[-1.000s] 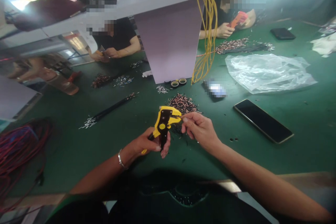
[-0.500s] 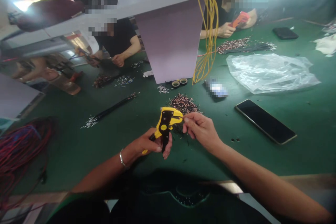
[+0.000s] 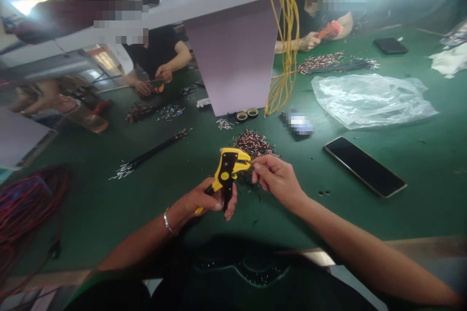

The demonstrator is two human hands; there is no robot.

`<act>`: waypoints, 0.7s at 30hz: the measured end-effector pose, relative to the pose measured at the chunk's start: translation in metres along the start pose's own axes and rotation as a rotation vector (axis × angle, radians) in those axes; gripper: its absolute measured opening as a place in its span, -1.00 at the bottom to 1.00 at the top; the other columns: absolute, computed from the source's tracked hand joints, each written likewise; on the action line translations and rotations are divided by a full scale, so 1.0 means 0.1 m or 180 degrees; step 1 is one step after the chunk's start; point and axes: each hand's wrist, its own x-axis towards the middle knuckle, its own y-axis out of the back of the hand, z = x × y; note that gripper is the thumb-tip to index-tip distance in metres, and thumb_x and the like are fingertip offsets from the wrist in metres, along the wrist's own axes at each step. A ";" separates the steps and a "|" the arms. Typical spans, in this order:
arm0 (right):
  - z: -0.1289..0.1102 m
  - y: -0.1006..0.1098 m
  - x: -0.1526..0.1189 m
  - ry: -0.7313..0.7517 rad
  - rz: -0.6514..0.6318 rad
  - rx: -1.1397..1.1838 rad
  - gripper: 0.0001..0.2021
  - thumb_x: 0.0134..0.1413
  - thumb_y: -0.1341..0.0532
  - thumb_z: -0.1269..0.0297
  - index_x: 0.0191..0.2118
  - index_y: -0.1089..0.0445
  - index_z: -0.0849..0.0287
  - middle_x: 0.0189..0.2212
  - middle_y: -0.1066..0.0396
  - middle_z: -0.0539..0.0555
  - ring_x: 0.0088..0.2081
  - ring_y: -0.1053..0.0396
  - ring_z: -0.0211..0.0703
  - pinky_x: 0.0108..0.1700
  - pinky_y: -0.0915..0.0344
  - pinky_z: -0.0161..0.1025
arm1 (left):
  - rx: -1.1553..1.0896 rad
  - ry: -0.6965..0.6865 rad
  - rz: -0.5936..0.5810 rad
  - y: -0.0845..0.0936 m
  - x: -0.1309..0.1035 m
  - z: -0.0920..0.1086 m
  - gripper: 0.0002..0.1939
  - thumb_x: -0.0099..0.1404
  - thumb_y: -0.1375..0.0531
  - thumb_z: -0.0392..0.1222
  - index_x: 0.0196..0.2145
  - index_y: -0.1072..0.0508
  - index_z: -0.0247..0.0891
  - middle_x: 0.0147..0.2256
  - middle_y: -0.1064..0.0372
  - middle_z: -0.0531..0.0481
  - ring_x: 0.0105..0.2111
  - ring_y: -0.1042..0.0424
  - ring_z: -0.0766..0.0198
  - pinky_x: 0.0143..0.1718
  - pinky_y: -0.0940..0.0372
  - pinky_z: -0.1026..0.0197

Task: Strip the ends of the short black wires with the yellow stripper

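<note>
My left hand [image 3: 211, 199] is wrapped round the handles of a yellow and black wire stripper [image 3: 228, 170], whose jaws point right. At those jaws, my right hand [image 3: 272, 172] is pinched on something small, too small to make out. Behind the tool lies a pile of short copper and black wire pieces [image 3: 255, 143] on the green table [image 3: 292, 228]. To the left rests a bundle of black wires [image 3: 153, 150] with silvery ends.
A phone [image 3: 365, 166] and clear plastic bag [image 3: 372, 99] lie right. Tape rolls [image 3: 242, 116] and hanging yellow cables [image 3: 288, 48] are beyond the pile. Red and blue cables [image 3: 32, 204] lie left. Other people work across the table.
The view has shifted slightly, so things sit a little further left. My hands and the wire stripper keep almost the same pose. Across the table, a person's hands have moved, with an orange-coloured item now showing.
</note>
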 end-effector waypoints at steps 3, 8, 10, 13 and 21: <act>-0.01 0.00 0.00 -0.0003 0.0015 -0.0037 -0.82 0.08 -0.17 0.15 -0.36 -0.37 0.15 -0.63 -0.38 -0.07 -0.70 -0.14 -0.40 -0.63 -0.07 -0.34 | -0.0005 -0.0017 0.0022 0.01 -0.01 -0.01 -0.64 -0.04 -0.36 -0.23 -0.25 -0.46 -0.39 -0.41 -0.42 -0.11 -0.49 -0.39 0.22 -0.42 -0.37 0.10; 0.01 0.01 0.00 0.0020 0.0039 -0.0049 -0.82 0.08 -0.17 0.16 -0.35 -0.37 0.16 -0.62 -0.39 -0.07 -0.69 -0.15 -0.39 -0.63 -0.09 -0.35 | -0.0039 -0.0085 0.0034 0.03 -0.01 -0.03 -0.63 -0.03 -0.36 -0.24 -0.23 -0.46 -0.40 -0.41 -0.42 -0.11 -0.49 -0.39 0.22 -0.42 -0.38 0.09; 0.02 0.01 0.00 0.0037 0.0031 -0.0057 -0.83 0.08 -0.17 0.17 -0.35 -0.37 0.16 -0.62 -0.39 -0.06 -0.69 -0.14 -0.40 -0.62 -0.10 -0.35 | -0.0049 -0.0080 0.0049 0.03 -0.01 -0.03 -0.64 -0.03 -0.35 -0.25 -0.24 -0.46 -0.41 -0.41 -0.43 -0.11 -0.49 -0.39 0.22 -0.42 -0.38 0.11; 0.03 0.01 0.00 0.0025 0.0020 -0.0067 -0.85 0.08 -0.17 0.18 -0.36 -0.36 0.15 -0.62 -0.39 -0.06 -0.69 -0.15 -0.39 -0.62 -0.10 -0.35 | -0.0083 -0.0087 0.0051 0.03 -0.01 -0.04 -0.65 -0.02 -0.33 -0.27 -0.23 -0.47 -0.41 -0.41 -0.43 -0.12 -0.49 -0.40 0.22 -0.42 -0.37 0.11; 0.02 0.01 0.01 0.0044 0.0019 -0.0098 -0.85 0.09 -0.17 0.18 -0.38 -0.36 0.14 -0.62 -0.40 -0.06 -0.69 -0.15 -0.39 -0.62 -0.09 -0.34 | 0.0022 -0.0054 0.0124 0.04 -0.02 -0.04 -0.70 0.01 -0.34 -0.26 -0.27 -0.46 -0.41 -0.45 -0.41 -0.08 -0.52 -0.39 0.24 -0.45 -0.38 0.12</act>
